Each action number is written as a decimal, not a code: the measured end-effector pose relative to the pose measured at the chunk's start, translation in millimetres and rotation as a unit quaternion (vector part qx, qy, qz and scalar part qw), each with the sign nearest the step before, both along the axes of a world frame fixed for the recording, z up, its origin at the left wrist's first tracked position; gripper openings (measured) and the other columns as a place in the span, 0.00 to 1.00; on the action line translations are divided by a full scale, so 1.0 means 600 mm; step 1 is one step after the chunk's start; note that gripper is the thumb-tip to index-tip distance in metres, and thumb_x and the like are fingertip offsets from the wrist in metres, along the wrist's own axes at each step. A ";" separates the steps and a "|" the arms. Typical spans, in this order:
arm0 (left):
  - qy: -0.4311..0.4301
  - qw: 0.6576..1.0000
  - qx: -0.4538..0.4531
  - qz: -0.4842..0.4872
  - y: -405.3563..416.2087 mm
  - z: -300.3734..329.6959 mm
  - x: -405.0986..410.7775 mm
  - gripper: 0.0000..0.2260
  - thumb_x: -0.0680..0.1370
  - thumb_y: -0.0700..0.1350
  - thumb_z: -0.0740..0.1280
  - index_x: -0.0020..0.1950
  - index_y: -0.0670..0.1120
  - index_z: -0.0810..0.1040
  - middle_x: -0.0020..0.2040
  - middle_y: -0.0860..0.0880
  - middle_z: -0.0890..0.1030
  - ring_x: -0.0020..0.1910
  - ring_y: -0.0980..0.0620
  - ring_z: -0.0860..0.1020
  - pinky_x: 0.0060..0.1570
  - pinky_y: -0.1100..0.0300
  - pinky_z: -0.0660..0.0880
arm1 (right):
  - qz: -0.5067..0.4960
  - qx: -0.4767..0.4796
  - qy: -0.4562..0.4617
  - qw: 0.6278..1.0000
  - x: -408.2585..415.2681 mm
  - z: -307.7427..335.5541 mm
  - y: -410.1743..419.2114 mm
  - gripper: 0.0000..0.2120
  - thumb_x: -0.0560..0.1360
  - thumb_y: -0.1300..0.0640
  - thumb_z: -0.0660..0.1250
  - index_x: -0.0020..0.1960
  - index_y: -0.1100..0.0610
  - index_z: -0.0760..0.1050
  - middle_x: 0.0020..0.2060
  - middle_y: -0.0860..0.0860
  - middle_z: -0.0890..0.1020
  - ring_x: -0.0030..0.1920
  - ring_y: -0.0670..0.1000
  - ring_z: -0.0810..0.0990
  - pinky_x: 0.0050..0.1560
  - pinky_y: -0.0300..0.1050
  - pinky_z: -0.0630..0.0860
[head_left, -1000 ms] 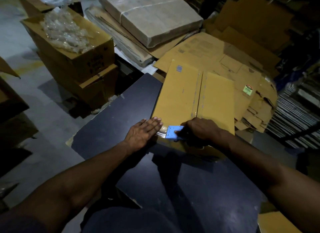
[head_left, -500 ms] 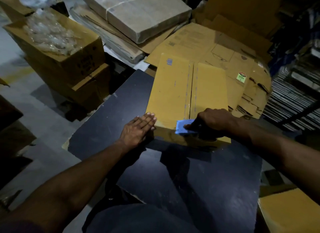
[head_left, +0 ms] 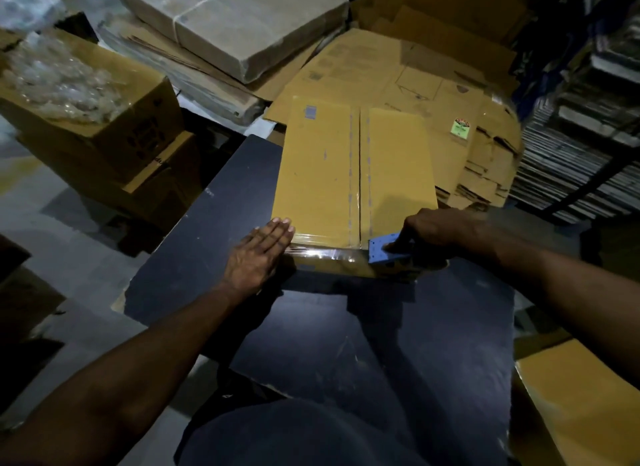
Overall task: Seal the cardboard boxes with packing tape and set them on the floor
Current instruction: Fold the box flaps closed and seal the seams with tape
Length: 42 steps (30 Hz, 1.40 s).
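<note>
On the dark desk (head_left: 214, 243), head view: a flat cardboard box (head_left: 318, 167) lies with its near edge under both hands, centre seam already taped lengthwise. Left hand (head_left: 258, 254) lies flat, fingers straight and together, pressing the near left corner of the box; it holds nothing. Right of that hand, a strip of clear packing tape (head_left: 325, 252) runs shiny along the box's near edge toward the right hand (head_left: 438, 228). Right hand is curled round a blue tape dispenser (head_left: 382, 252), index finger laid on its blue plate; the dispenser sits against the near edge just right of the seam.

Beyond the right hand: a heap of flattened cardboard (head_left: 408, 70), one sheet with a green sticker (head_left: 459, 128). Beyond the left hand, off the desk: stacked brown cartons (head_left: 114, 139) with clear plastic wrap (head_left: 52, 81) on top, and a grey wrapped bundle (head_left: 242, 22). Near side of the right forearm: another yellow-brown box (head_left: 575, 410), partly out of frame.
</note>
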<state>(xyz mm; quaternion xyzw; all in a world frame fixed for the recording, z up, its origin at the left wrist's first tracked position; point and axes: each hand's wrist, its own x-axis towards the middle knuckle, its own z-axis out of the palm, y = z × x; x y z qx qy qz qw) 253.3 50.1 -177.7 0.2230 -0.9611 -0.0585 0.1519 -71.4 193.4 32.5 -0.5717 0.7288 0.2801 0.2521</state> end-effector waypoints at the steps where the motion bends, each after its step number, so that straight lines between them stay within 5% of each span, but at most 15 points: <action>1: -0.016 1.000 -0.001 -0.002 0.000 0.002 0.001 0.32 0.79 0.47 0.63 0.82 0.44 0.62 0.82 0.45 0.63 0.81 0.45 0.62 0.75 0.45 0.68 | -0.003 -0.002 -0.005 1.000 0.000 -0.002 -0.001 0.29 0.78 0.31 0.62 0.68 0.49 0.77 0.65 0.55 0.79 0.61 0.58 0.79 0.50 0.47 0.71; 7: -0.072 0.994 -0.028 0.072 0.049 0.047 -0.028 0.33 0.80 0.60 0.60 0.80 0.41 0.67 0.80 0.42 0.68 0.81 0.44 0.63 0.77 0.37 0.61 | 0.021 -0.005 -0.003 1.000 0.001 0.002 -0.002 0.27 0.78 0.33 0.63 0.70 0.47 0.75 0.68 0.54 0.76 0.66 0.59 0.77 0.56 0.47 0.73; 11: -0.054 0.997 -0.059 -0.003 0.115 0.074 -0.130 0.37 0.78 0.63 0.62 0.80 0.40 0.66 0.79 0.41 0.69 0.78 0.44 0.68 0.78 0.42 0.61 | 0.039 -0.022 -0.009 0.999 -0.002 -0.003 -0.002 0.24 0.79 0.33 0.63 0.67 0.46 0.78 0.66 0.54 0.79 0.63 0.60 0.79 0.52 0.48 0.74; 15: -0.121 0.990 -0.068 -0.016 0.139 0.042 -0.195 0.29 0.82 0.48 0.55 0.83 0.40 0.60 0.82 0.41 0.63 0.81 0.45 0.61 0.81 0.47 0.49 | 0.065 -0.046 -0.021 0.997 -0.001 -0.014 0.000 0.19 0.80 0.39 0.66 0.67 0.46 0.79 0.63 0.54 0.81 0.58 0.58 0.82 0.50 0.50 0.79; 19: -0.068 0.989 -0.114 -0.069 0.092 0.034 -0.147 0.27 0.75 0.40 0.56 0.73 0.39 0.77 0.72 0.42 0.78 0.72 0.44 0.76 0.76 0.48 0.59 | 0.079 -0.045 -0.056 0.994 0.022 -0.012 -0.012 0.23 0.75 0.47 0.75 0.69 0.42 0.77 0.63 0.52 0.79 0.59 0.58 0.80 0.53 0.50 0.79; 23: -0.012 0.994 -0.068 -0.087 0.013 0.033 -0.066 0.25 0.78 0.38 0.60 0.76 0.40 0.73 0.76 0.43 0.73 0.76 0.44 0.71 0.75 0.45 0.65 | 0.098 -0.066 -0.093 0.989 0.110 -0.014 -0.067 0.22 0.72 0.48 0.74 0.66 0.47 0.80 0.55 0.50 0.84 0.44 0.56 0.79 0.39 0.48 0.73; 26: -0.024 0.994 -0.053 -0.087 -0.014 0.033 -0.041 0.23 0.80 0.39 0.59 0.77 0.42 0.73 0.76 0.45 0.73 0.76 0.45 0.72 0.73 0.44 0.71 | 0.127 -0.106 -0.069 0.984 0.143 -0.023 -0.081 0.21 0.70 0.50 0.73 0.63 0.48 0.79 0.51 0.49 0.83 0.42 0.55 0.78 0.38 0.46 0.73; 30: 0.008 0.997 -0.041 -0.069 -0.006 0.025 -0.042 0.25 0.79 0.36 0.60 0.78 0.42 0.72 0.78 0.44 0.71 0.77 0.47 0.69 0.76 0.45 0.66 | 0.134 -0.079 -0.062 0.986 0.124 -0.014 -0.058 0.27 0.70 0.51 0.74 0.69 0.45 0.77 0.39 0.47 0.80 0.35 0.51 0.74 0.37 0.46 0.72; 34: -0.011 0.997 -0.041 -0.064 -0.006 0.017 -0.039 0.29 0.78 0.37 0.60 0.81 0.44 0.66 0.80 0.45 0.67 0.79 0.48 0.66 0.78 0.46 0.63 | 0.144 -0.070 -0.016 0.987 0.073 -0.014 0.000 0.24 0.73 0.48 0.72 0.69 0.44 0.75 0.54 0.49 0.81 0.48 0.55 0.80 0.44 0.46 0.79; 37: -0.007 0.997 -0.044 -0.063 -0.007 0.012 -0.038 0.28 0.78 0.36 0.58 0.80 0.43 0.68 0.79 0.45 0.68 0.79 0.47 0.67 0.77 0.45 0.63 | 0.114 -0.058 0.019 0.992 0.027 -0.009 0.049 0.23 0.70 0.50 0.75 0.65 0.44 0.78 0.43 0.46 0.81 0.40 0.51 0.81 0.31 0.41 0.70; 40: -0.019 0.997 -0.044 -0.058 -0.005 0.014 -0.038 0.30 0.77 0.35 0.58 0.80 0.44 0.67 0.79 0.45 0.68 0.79 0.47 0.67 0.79 0.47 0.61 | 0.087 -0.057 0.030 0.994 0.013 -0.006 0.076 0.11 0.72 0.50 0.75 0.54 0.48 0.81 0.40 0.47 0.81 0.38 0.51 0.80 0.32 0.44 0.71; 42: -0.030 0.997 -0.043 -0.059 -0.005 0.018 -0.039 0.30 0.76 0.36 0.59 0.80 0.44 0.66 0.80 0.45 0.67 0.79 0.47 0.66 0.80 0.50 0.56 | 0.077 -0.066 0.022 0.995 0.016 -0.012 0.081 0.15 0.71 0.48 0.76 0.57 0.46 0.80 0.45 0.47 0.82 0.43 0.52 0.82 0.37 0.45 0.74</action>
